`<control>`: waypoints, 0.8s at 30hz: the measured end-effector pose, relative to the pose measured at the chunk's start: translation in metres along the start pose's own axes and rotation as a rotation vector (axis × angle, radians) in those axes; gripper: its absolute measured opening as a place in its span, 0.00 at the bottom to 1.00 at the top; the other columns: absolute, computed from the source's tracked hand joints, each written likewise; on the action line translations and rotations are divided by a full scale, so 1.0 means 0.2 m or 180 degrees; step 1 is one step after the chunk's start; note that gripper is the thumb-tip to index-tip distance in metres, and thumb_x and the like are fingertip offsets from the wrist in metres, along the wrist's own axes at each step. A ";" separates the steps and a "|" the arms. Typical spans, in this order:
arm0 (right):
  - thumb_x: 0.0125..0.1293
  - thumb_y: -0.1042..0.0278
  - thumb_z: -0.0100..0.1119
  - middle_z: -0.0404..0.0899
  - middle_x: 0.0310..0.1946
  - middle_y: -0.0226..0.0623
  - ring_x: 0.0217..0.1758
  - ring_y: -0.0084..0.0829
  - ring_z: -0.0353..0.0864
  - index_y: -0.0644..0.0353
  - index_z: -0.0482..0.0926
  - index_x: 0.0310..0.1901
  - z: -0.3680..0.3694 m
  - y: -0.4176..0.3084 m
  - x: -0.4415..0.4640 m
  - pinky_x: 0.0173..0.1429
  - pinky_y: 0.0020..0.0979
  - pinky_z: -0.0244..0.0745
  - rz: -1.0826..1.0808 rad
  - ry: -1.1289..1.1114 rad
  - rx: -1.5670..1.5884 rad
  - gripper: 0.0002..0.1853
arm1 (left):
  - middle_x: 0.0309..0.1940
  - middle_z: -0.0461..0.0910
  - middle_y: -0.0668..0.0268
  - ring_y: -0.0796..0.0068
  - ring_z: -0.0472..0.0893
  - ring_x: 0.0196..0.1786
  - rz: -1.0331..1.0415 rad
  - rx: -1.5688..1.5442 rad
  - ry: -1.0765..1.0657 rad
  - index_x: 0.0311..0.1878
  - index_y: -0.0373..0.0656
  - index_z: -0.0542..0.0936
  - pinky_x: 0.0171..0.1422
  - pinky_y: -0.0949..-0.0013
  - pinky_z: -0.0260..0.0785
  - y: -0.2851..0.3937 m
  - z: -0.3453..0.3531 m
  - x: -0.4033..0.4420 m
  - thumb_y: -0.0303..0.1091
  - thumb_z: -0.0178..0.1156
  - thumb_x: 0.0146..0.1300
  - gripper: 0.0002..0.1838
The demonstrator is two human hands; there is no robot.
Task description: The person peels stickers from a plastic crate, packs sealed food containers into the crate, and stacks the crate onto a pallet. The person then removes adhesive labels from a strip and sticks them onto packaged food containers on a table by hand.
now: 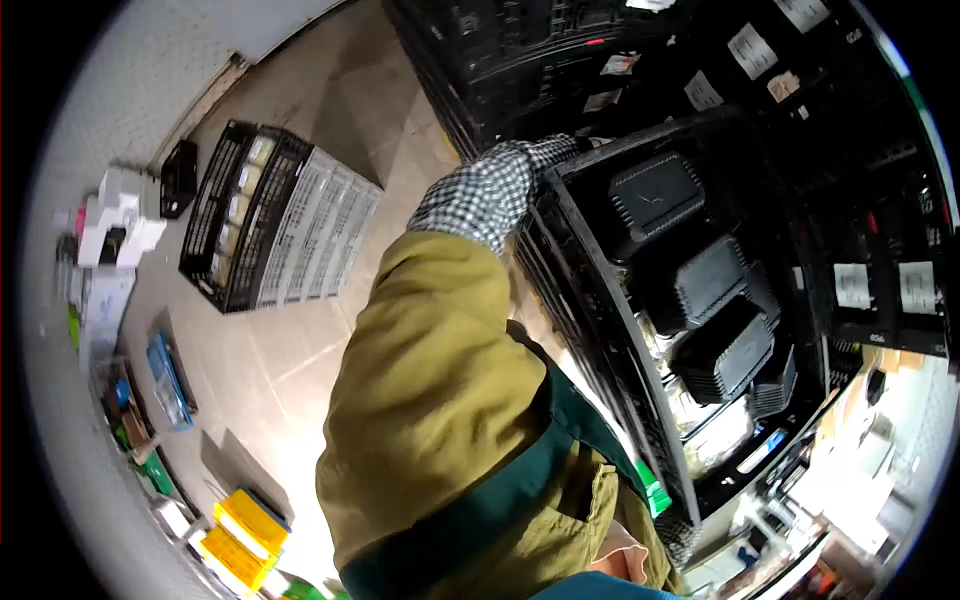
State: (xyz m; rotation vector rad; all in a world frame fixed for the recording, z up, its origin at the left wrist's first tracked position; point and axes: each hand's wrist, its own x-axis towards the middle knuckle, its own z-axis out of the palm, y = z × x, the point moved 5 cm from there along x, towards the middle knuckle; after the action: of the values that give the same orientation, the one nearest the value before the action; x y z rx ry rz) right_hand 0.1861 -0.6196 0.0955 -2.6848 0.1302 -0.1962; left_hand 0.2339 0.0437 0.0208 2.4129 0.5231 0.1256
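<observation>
Rising along the far side are tall piles of black crates, too dark to count, bearing at least 5 white labels. Before them is 1 open black crate, with layered black edges under its near wall. Out on the floor are 1 pile of grey and black crates, its top one holding about 5 pale packs, and, by the floor's wall-side edge, 1 yellow crate and 1 blue tray. Inside the open crate sit at least 4 groups of black containers: 1 toward its left end, the others from the middle to its right end, with clear packs along its near edge. The left arm reaches forward, nearly straight, its checked left hand at the crate's near left corner; whether the fingers grasp the rim I cannot tell. At the near right corner, the right hand is only a checked patch, hardly separable from its sleeve, its finger state unclear. Sideways across the wearer's front runs the open crate's long axis, from 1 hand to the other, its mouth facing up.
</observation>
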 end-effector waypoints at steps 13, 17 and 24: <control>0.64 0.59 0.56 0.76 0.52 0.48 0.53 0.44 0.75 0.66 0.71 0.57 0.01 -0.06 -0.15 0.59 0.37 0.69 0.0053 0.0259 -0.0051 0.24 | 0.65 0.66 0.62 0.58 0.63 0.66 0.0326 -0.0043 -0.0116 0.65 0.47 0.67 0.71 0.54 0.52 -0.02 0.02 -0.02 0.46 0.41 0.70 0.25; 0.64 0.60 0.56 0.76 0.52 0.49 0.54 0.44 0.75 0.66 0.71 0.57 0.00 -0.05 -0.20 0.59 0.37 0.69 0.0102 0.0345 0.0008 0.24 | 0.65 0.66 0.62 0.58 0.63 0.67 0.0340 -0.0010 -0.0177 0.66 0.47 0.67 0.71 0.54 0.51 -0.05 0.02 -0.04 0.47 0.41 0.70 0.25; 0.64 0.61 0.57 0.76 0.52 0.50 0.54 0.45 0.75 0.67 0.71 0.57 -0.03 -0.02 -0.39 0.60 0.38 0.68 0.0314 0.0587 0.0198 0.23 | 0.66 0.65 0.62 0.58 0.62 0.68 0.0482 0.0059 -0.0336 0.66 0.47 0.66 0.72 0.53 0.50 -0.10 0.08 -0.01 0.47 0.41 0.70 0.26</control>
State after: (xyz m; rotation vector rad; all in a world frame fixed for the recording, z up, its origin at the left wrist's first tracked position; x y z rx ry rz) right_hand 0.1076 -0.6094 0.0924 -2.5872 0.3072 -0.4101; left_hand 0.2281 0.0479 -0.0033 2.4602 0.2949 0.0580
